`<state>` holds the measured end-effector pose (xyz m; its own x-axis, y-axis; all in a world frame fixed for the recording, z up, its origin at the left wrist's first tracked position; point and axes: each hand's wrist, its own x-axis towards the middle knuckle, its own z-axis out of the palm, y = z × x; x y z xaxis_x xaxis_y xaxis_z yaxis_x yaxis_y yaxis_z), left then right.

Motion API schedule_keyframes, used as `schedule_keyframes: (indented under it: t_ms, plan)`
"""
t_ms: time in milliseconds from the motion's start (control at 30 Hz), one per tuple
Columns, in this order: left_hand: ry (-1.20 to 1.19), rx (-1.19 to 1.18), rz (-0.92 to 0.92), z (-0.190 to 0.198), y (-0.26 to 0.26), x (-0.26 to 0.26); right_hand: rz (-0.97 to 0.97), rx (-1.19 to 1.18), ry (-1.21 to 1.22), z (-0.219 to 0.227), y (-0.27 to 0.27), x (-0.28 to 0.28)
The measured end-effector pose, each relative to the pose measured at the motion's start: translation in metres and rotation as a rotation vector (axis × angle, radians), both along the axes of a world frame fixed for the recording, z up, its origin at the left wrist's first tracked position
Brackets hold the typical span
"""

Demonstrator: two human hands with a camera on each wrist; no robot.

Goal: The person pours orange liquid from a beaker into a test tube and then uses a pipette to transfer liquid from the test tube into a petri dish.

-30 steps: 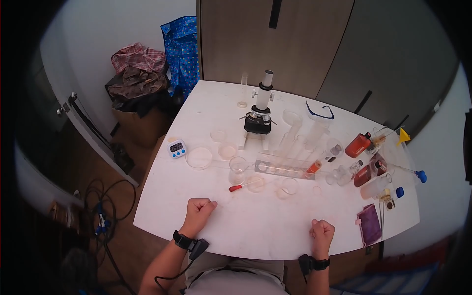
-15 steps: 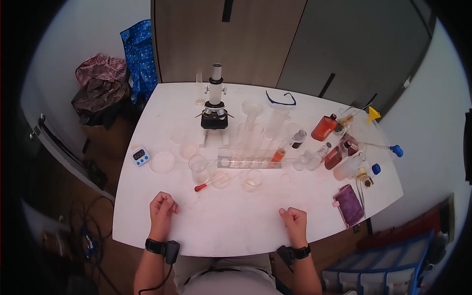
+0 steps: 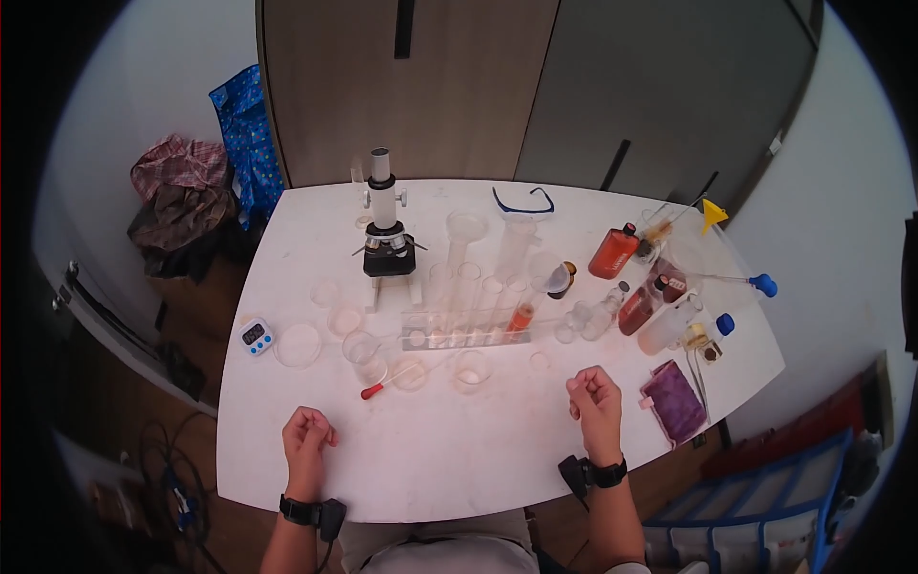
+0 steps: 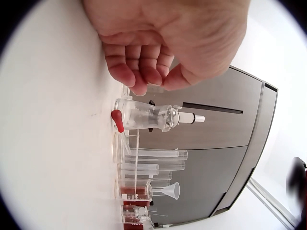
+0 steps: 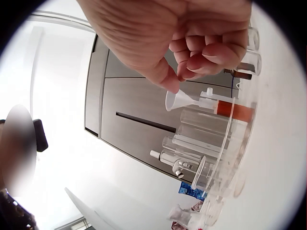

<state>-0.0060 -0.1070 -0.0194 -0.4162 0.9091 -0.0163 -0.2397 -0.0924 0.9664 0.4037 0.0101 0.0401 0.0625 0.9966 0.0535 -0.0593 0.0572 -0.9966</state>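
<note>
My left hand (image 3: 308, 445) is at the left front of the white table, fingers loosely curled, holding nothing. Beyond it lies a dropper with a red bulb (image 3: 372, 392), beside a clear glass flask (image 4: 144, 116). My right hand (image 3: 598, 407) hovers at the right front, also loosely curled around nothing. Ahead of that hand stands a clear test tube rack (image 3: 413, 342). Several tubes are in it, and at its right end is a container of orange-red liquid (image 3: 520, 318). A clear funnel (image 5: 178, 101) overlaps the right thumb tip in the right wrist view.
A microscope (image 3: 384, 215) stands at the back, blue-rimmed goggles (image 3: 524, 210) to its right. Red-brown bottles (image 3: 613, 251) and a yellow funnel (image 3: 713, 216) crowd the right side, near a purple cloth (image 3: 677, 402). At left are a timer (image 3: 255, 337) and petri dishes (image 3: 297, 344).
The head view has swung, so the table sits further left in it. My right hand has moved forward and right over the table; the left stays near the front left.
</note>
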Motion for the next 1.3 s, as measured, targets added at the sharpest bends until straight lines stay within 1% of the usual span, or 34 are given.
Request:
schedule_keyframes:
  t_ms: [33, 100, 133, 200, 233, 300, 333, 400, 433, 500, 533, 600, 767, 833, 967, 1033, 1167, 1233, 1300]
  plan:
    - [0.005, 0.008, 0.008, 0.0, 0.0, 0.0, -0.005, 0.005, 0.004, 0.003, 0.013, 0.001]
    - [0.016, 0.007, 0.014, 0.002, -0.001, 0.001, -0.036, 0.158, 0.018, 0.004, 0.042, 0.002]
    - [0.021, -0.003, 0.026, 0.002, -0.001, 0.001, -0.039, 0.162, 0.02, 0.009, 0.052, -0.002]
    - [0.02, 0.006, 0.027, 0.0, -0.001, 0.001, -0.08, 0.281, -0.058, 0.018, 0.069, -0.014]
    - [0.018, 0.01, 0.031, -0.001, -0.002, 0.001, -0.079, 0.281, -0.059, 0.022, 0.077, -0.02]
    - [0.024, 0.008, 0.029, 0.002, -0.002, 0.004, -0.095, 0.363, -0.203, 0.028, 0.088, -0.03]
    - [0.035, 0.008, 0.025, 0.005, -0.003, 0.004, -0.091, 0.361, -0.201, 0.031, 0.093, -0.033]
    - [0.04, 0.004, 0.016, 0.003, -0.003, 0.002, -0.114, 0.444, -0.331, 0.037, 0.103, -0.039]
    - [0.042, -0.002, 0.006, 0.002, -0.003, 0.001, -0.112, 0.445, -0.328, 0.039, 0.108, -0.04]
    - [0.031, 0.008, 0.008, 0.003, -0.002, 0.002, -0.085, 0.468, -0.449, 0.042, 0.118, -0.041]
    - [0.017, 0.017, 0.005, 0.003, -0.003, 0.003, -0.073, 0.466, -0.449, 0.044, 0.121, -0.042]
    - [0.017, 0.012, 0.011, 0.003, -0.004, 0.002, -0.05, 0.458, -0.516, 0.047, 0.125, -0.045]
    - [0.017, 0.012, 0.005, 0.002, -0.004, -0.001, -0.029, 0.471, -0.533, 0.051, 0.127, -0.047]
    - [0.012, -0.001, -0.026, 0.001, -0.004, -0.003, -0.039, 0.451, -0.558, 0.052, 0.126, -0.046]
    - [-0.02, -0.029, -0.011, 0.004, -0.006, -0.002, -0.042, 0.456, -0.577, 0.055, 0.127, -0.045]
    - [0.044, 0.022, -0.042, -0.001, -0.007, -0.005, -0.048, 0.448, -0.581, 0.057, 0.125, -0.046]
    - [0.059, -0.006, -0.024, -0.003, -0.007, -0.007, -0.036, 0.464, -0.575, 0.06, 0.127, -0.046]
    - [0.105, 0.012, -0.047, -0.001, -0.008, -0.007, -0.062, 0.471, -0.609, 0.062, 0.126, -0.046]
    - [0.103, 0.006, -0.045, 0.0, -0.008, -0.007, -0.072, 0.497, -0.647, 0.068, 0.122, -0.049]
